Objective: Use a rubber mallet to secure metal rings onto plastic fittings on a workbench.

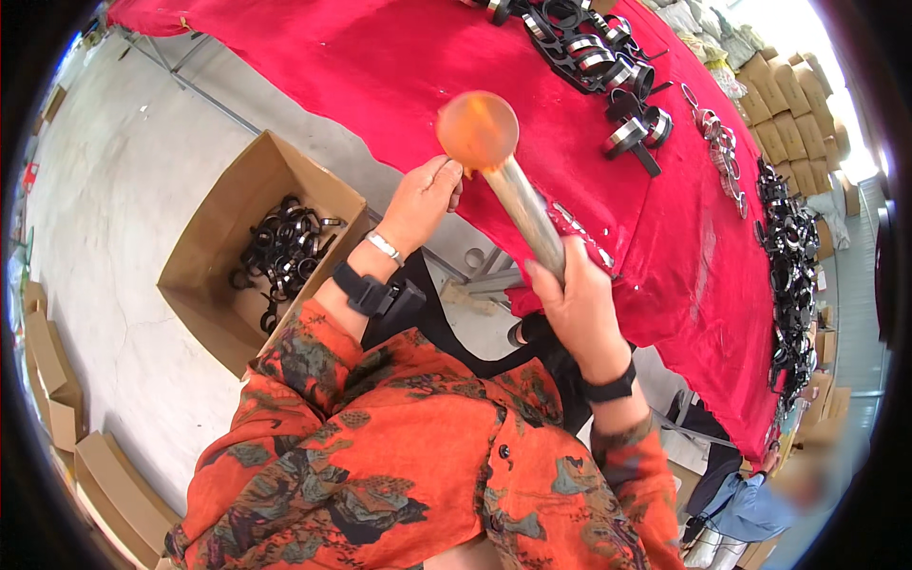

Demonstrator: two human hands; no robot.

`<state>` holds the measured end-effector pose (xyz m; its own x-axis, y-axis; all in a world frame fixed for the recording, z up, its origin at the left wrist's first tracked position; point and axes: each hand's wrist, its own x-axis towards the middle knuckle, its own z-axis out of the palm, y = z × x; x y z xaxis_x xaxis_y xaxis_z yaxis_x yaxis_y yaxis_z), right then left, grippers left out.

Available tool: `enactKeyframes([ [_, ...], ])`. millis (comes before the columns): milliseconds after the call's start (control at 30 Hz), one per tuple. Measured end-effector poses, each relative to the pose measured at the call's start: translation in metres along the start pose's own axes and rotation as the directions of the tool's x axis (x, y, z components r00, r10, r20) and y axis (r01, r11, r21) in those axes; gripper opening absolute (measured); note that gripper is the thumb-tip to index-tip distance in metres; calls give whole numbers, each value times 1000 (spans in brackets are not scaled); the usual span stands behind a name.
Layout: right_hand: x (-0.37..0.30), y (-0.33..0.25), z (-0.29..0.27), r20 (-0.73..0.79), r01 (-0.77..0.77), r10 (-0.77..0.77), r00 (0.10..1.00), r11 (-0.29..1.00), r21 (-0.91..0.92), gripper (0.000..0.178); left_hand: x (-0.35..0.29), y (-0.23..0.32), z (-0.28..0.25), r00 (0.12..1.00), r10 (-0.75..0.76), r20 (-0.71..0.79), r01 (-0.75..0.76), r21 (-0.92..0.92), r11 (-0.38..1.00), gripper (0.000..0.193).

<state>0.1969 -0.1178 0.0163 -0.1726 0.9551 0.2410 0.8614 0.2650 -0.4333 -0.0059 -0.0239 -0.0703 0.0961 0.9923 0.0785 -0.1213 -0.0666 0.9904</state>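
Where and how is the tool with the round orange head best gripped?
Probably by its handle, at the lower end, coming from the person's right with fingers wrapped round. It is slim and straight and slants down toward that side, while the round orange head is broad. The right hand already holds it there.

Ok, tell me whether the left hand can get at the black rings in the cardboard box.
Likely yes: the left hand is near the cardboard box, whose top is open, and nothing covers the black rings inside.
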Motion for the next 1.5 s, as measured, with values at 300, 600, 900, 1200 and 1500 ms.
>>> enactKeyframes([
  [300, 37, -35, -16, 25, -10, 7, 1000, 991, 130, 28, 1, -1, -5, 998, 28, -47, -23, 105, 994, 34],
  [600, 76, -31, -32, 79, -209, 194, 978, 925, 318, 34, 3, 1, -18, 996, -78, 48, 74, 93, 993, 34],
  [900, 44, 17, -35, 455, -655, 476, 752, 469, 592, 28, 3, -1, -20, 987, 107, 119, -126, 159, 979, 29],
  [1200, -63, 45, -13, 481, -596, 440, 758, 170, 785, 29, -21, 16, -11, 718, 621, 313, -586, 753, 299, 21],
  [1500, -76, 66, -17, 492, -530, 406, 770, -21, 848, 33, -53, 10, -49, 808, 565, 168, -250, 966, 71, 34],
])
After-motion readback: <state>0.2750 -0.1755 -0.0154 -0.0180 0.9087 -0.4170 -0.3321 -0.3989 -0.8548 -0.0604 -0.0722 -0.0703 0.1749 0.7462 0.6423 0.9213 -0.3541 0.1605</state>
